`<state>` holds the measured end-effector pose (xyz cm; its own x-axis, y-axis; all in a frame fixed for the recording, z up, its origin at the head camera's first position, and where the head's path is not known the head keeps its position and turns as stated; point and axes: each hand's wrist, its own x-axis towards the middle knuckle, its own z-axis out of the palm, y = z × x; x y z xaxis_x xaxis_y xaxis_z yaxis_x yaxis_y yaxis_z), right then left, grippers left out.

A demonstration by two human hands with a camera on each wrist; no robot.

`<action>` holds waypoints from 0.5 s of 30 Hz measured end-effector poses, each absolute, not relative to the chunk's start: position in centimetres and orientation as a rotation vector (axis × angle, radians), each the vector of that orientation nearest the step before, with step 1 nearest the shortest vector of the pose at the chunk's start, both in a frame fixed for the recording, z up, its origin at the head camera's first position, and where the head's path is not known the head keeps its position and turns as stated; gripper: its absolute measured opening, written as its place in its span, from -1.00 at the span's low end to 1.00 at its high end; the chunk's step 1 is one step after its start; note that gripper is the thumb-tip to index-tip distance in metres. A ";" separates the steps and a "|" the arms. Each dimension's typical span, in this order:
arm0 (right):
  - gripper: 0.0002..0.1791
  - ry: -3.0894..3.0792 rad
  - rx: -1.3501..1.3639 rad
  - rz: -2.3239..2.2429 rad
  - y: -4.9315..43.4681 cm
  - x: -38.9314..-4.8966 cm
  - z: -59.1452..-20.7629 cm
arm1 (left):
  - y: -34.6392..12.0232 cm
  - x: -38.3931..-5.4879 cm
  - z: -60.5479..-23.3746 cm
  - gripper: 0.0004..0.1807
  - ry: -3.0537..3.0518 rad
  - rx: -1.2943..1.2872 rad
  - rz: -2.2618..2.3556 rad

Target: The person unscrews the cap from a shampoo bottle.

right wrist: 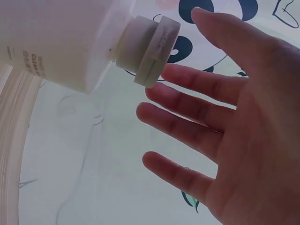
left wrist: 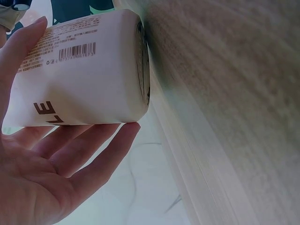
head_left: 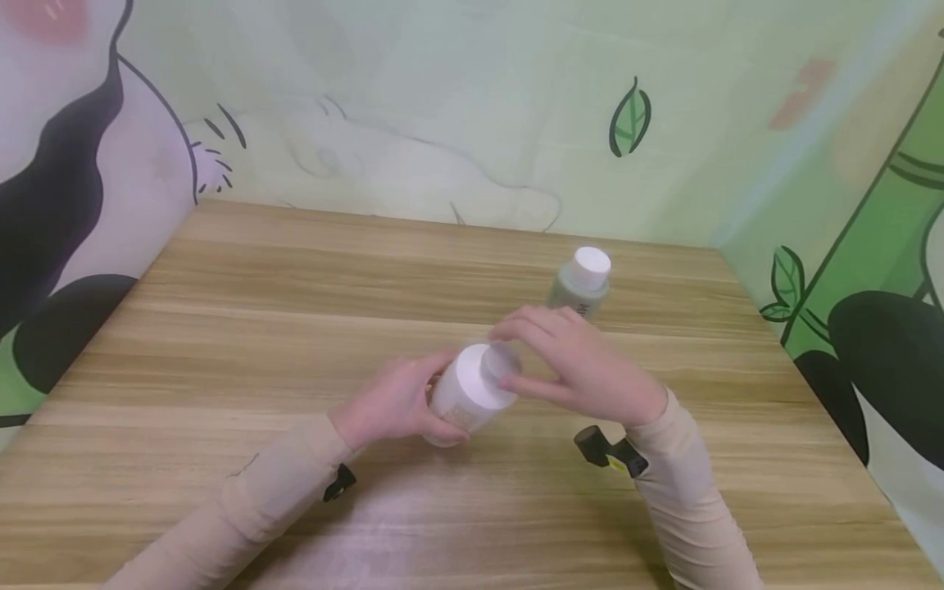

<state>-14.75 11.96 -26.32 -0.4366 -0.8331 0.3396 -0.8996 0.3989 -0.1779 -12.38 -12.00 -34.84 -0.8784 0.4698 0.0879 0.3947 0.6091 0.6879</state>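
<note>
A white bottle with brown print is held tilted in my left hand, its capped end toward the right. In the left wrist view, the thumb lies on one side of the bottle and the fingers support the other; its base is close to the table, contact unclear. My right hand is at the cap, which has a narrower lower part and a wider top. In the right wrist view, the right fingers extend loosely, fingertips beside the cap's edge; the thumb stands apart from it.
A second bottle, pale green with a white cap, stands upright behind my right hand, partly hidden by it. The wooden table meets a wall with panda and leaf drawings at its back. Dark wrist devices are on both sleeves.
</note>
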 end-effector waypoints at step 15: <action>-0.67 -2.352 1.602 0.534 11.6 -14.7 -26.3 | -11.9 -12.3 -34.7 -0.12 2.713 0.685 1.113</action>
